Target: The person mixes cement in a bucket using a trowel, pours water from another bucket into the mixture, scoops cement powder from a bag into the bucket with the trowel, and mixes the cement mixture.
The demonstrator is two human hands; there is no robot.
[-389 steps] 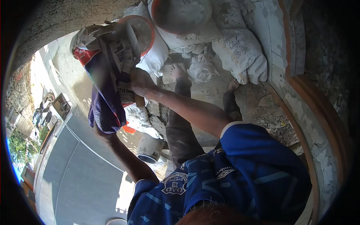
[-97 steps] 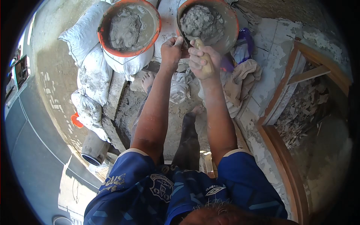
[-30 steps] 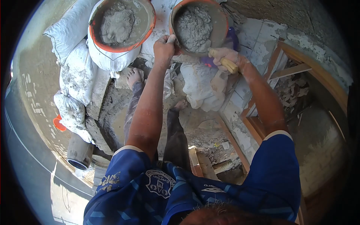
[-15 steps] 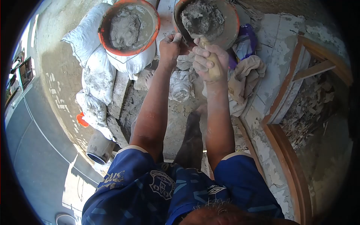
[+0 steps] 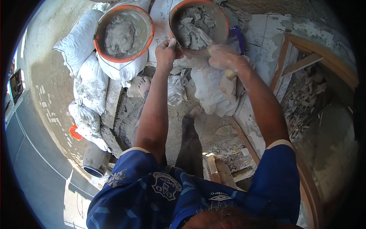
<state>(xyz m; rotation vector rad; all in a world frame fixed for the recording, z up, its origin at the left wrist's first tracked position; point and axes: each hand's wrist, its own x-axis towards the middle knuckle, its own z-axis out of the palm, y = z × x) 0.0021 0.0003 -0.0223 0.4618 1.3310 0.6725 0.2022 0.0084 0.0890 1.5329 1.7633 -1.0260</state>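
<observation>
Two round basins with orange rims hold wet grey mortar. My left hand (image 5: 166, 54) is closed on the near left edge of the right basin (image 5: 227, 28), thumb over the rim. My right hand (image 5: 225, 57), a little smeared by motion, is wrapped round the pale handle of a trowel (image 5: 230, 74). The trowel's front end reaches over the near right rim into the mortar (image 5: 196, 26), and its blade is partly hidden or coated. To the left, the other basin (image 5: 151, 34) rests on white sacks with a mound of mortar (image 5: 120, 36) inside, untouched by either hand.
Stacked white sacks (image 5: 90, 82) line the left side. A dark bucket (image 5: 96, 158) lies near an orange container (image 5: 75, 132). A wooden frame (image 5: 280, 63) and rubble (image 5: 305, 101) are at the right. Crumpled sacking (image 5: 211, 89) lies below my right hand.
My right hand has swung right and turned, bringing the trowel down into the right basin's mortar. My left hand stays on the rim. The whole view has shifted slightly.
</observation>
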